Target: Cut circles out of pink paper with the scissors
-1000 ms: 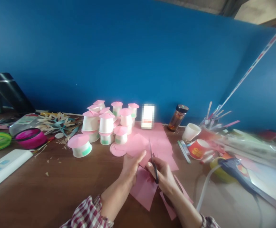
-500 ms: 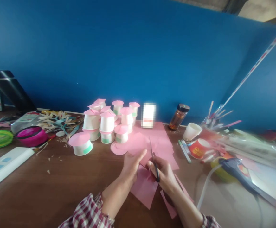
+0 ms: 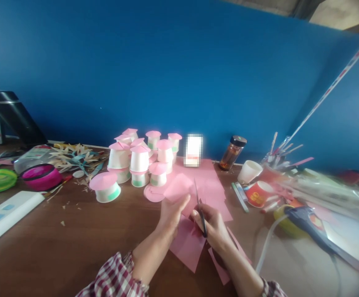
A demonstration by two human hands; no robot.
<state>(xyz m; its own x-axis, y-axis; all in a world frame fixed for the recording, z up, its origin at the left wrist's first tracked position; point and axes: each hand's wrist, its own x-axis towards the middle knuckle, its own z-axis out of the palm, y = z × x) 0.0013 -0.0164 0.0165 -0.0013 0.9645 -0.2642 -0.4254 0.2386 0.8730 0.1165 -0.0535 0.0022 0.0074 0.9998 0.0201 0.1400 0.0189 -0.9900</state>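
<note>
My left hand [image 3: 172, 214] is closed on a piece of pink paper [image 3: 179, 189], thumb on top. In my right hand [image 3: 212, 222] is a pair of scissors [image 3: 203, 220], its blades pointing away from me along the right edge of that paper. Beneath and behind lie larger pink sheets [image 3: 213, 177], and a pink cut piece [image 3: 188, 247] rests below my hands. Left of the hands stand several white paper cups with pink conical paper tops [image 3: 139, 159], some stacked. Pink paper discs [image 3: 153, 194] lie beside them.
A white power strip [image 3: 9, 216] and a pink round case [image 3: 41, 177] are on the left. Wood shavings [image 3: 77, 159] lie behind them. To the right are a brown jar [image 3: 232, 152], a white cup [image 3: 249, 171], a red cup [image 3: 259, 194] and a glue gun [image 3: 309, 225] with its cord.
The pink paper in my left hand has turned a little and its outline looks more angular. Both hands stay nearly in place, the scissors still at the paper's edge.
</note>
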